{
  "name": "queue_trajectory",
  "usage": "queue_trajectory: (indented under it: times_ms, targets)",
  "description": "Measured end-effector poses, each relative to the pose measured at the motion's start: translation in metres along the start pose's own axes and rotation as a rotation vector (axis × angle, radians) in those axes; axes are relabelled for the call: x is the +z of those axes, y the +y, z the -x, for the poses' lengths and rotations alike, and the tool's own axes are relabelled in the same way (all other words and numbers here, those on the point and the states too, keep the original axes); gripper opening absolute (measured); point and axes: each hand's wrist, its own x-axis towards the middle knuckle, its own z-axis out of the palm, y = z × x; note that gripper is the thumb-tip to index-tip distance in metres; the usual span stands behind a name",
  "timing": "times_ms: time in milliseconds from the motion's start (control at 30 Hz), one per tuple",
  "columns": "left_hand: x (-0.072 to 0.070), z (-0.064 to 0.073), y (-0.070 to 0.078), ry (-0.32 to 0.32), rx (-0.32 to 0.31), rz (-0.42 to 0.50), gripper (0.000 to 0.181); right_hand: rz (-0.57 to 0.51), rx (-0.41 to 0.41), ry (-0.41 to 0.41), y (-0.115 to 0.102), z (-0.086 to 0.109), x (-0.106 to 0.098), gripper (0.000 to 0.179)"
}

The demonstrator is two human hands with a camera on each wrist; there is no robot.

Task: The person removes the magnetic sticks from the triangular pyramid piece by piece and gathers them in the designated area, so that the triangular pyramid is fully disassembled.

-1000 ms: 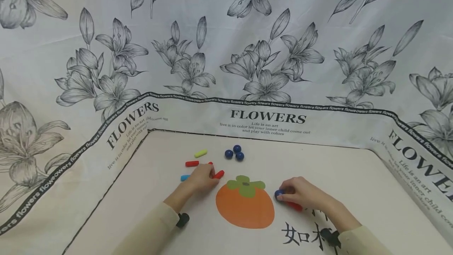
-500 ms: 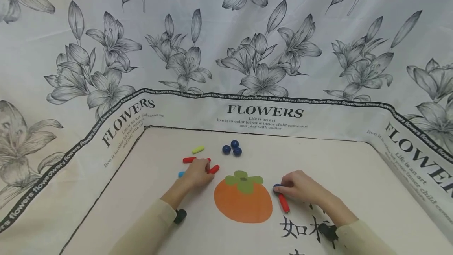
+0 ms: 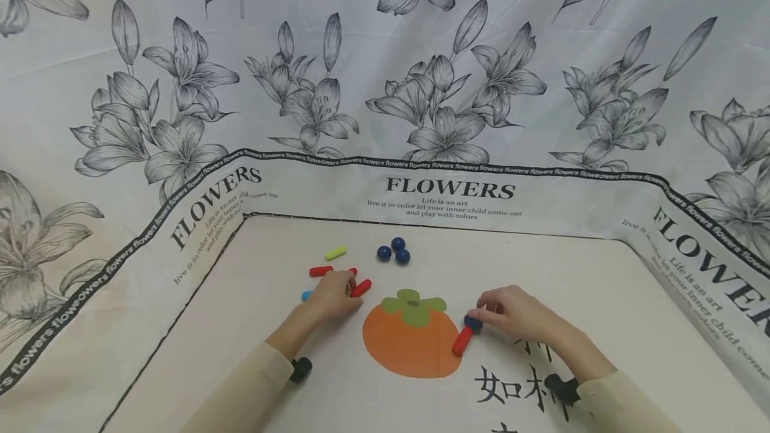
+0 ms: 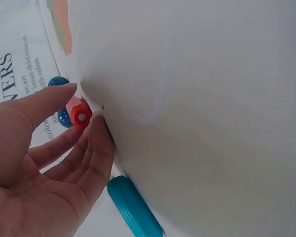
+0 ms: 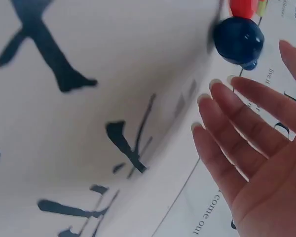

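Observation:
In the head view my right hand (image 3: pixel 517 313) is at a dark blue ball (image 3: pixel 472 321), thumb and fingertips right beside it. A red rod (image 3: pixel 462 341) runs from the ball toward the lower left, its end over the printed persimmon. The right wrist view shows those fingers extended, with a gap to the ball (image 5: pixel 238 40). My left hand (image 3: pixel 327 296) lies among the rods, its fingertips near a red rod (image 3: pixel 361 288). In the left wrist view its thumb and fingers are spread around a red rod end (image 4: pixel 81 117) with a metal dot, not closed on it.
Beyond the left hand lie a yellow rod (image 3: pixel 335 253), another red rod (image 3: pixel 321 271) and a partly hidden blue rod (image 3: pixel 307 295). Three blue balls (image 3: pixel 394 251) sit together farther back. A flower-print curtain (image 3: pixel 448 188) borders the table (image 3: pixel 541 266) behind and at the sides.
The red rod at the right-hand ball has swung from pointing lower right to lower left. The right fingers have loosened from the ball. The left hand has shifted slightly left in the head view.

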Motion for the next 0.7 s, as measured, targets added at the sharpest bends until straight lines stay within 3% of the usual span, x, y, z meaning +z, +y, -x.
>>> queue_trajectory:
  times_ms: [200,367,500,700]
  targets:
    - [-0.006,0.007,0.002,0.013,0.01,-0.03,0.039,-0.051,-0.122,-0.108,-0.005,0.002,-0.009,0.05]
    - [-0.004,0.012,0.014,0.017,0.122,-0.084,0.043,-0.042,-0.186,-0.098,-0.005,-0.001,-0.005,0.043]
    - [0.001,0.017,0.033,-0.052,0.21,-0.093,0.037,-0.039,-0.174,-0.069,-0.002,-0.004,-0.001,0.04]
    - [0.022,0.02,0.059,-0.176,0.315,-0.042,0.034,-0.054,-0.145,-0.058,0.0,-0.008,0.003,0.035]
